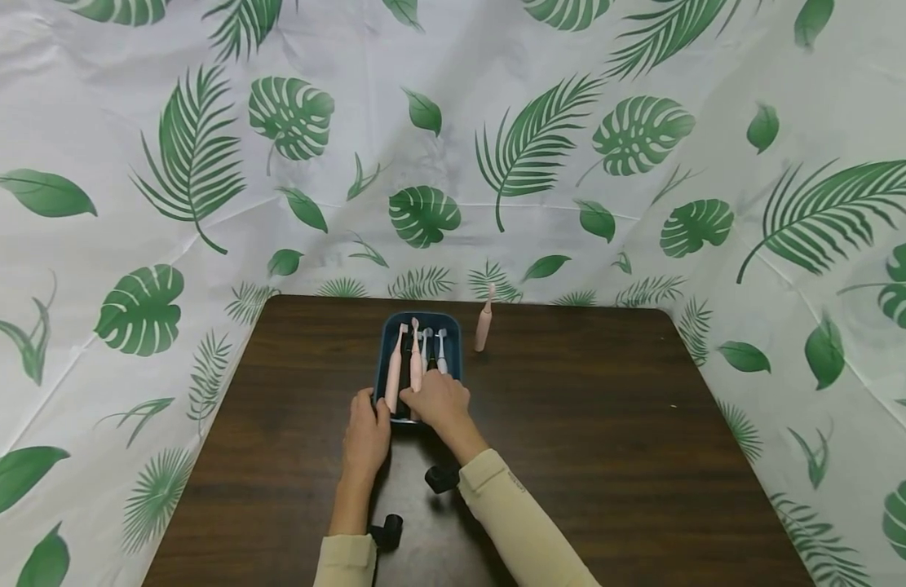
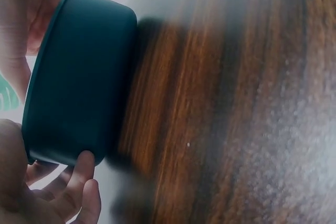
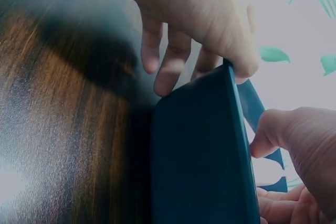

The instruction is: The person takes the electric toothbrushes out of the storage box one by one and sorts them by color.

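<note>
In the head view a dark blue tray (image 1: 458, 346) lies on the table with several electric toothbrushes inside. My left hand (image 1: 366, 436) grips its near left corner; in the left wrist view the fingers (image 2: 84, 169) bend around the outer wall. My right hand (image 1: 439, 401) reaches over the near end of the tray from the right, thumb and fingers around the handle of a pink toothbrush (image 1: 416, 363), whose lower part they hide. Another pink toothbrush (image 1: 395, 371) lies along the left side. White-headed ones (image 1: 442, 350) lie to the right, partly behind my hand.
A pink toothbrush (image 1: 483, 326) stands upright on the table just right of the tray. The dark wooden table (image 1: 607, 456) ends at the back against a white curtain (image 1: 438, 106) with green leaves. Black wrist cameras (image 1: 442, 478) sit on both arms.
</note>
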Tool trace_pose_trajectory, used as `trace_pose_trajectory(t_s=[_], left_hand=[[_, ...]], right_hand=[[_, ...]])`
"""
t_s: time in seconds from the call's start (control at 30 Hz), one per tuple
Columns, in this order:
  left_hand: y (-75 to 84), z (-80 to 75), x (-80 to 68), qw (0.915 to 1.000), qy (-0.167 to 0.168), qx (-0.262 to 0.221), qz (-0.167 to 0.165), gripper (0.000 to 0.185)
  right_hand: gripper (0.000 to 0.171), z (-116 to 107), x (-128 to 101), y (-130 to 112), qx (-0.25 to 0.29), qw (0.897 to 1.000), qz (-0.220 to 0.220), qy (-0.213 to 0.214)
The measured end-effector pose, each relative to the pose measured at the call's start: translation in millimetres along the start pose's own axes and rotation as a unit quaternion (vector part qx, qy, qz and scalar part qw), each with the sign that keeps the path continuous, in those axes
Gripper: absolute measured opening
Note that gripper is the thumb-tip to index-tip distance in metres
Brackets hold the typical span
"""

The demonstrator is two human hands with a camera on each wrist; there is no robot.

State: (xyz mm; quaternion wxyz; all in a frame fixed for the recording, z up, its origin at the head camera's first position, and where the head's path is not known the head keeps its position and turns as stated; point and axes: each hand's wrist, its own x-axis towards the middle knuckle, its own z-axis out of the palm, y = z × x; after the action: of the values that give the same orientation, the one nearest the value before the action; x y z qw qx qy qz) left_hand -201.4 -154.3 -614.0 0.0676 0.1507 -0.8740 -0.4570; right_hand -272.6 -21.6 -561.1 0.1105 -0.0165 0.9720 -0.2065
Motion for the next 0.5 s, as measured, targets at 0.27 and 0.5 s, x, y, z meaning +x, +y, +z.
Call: trace_pose_trajectory(t_s=[0.27, 0.5], left_hand=[[0.6, -1.9, -0.8, 1.0, 0.005, -0.001, -0.002, 0.041], [0.9, -1.8, -0.6, 1.0, -0.003, 0.005, -0.001, 0.041]], right_hand=[[0.038, 1.8, -2.9, 0.6, 0.018, 0.999, -0.02, 0.017], [0.032, 3.7, -5.0, 1.7, 0.074, 0.996, -0.033, 0.034]])
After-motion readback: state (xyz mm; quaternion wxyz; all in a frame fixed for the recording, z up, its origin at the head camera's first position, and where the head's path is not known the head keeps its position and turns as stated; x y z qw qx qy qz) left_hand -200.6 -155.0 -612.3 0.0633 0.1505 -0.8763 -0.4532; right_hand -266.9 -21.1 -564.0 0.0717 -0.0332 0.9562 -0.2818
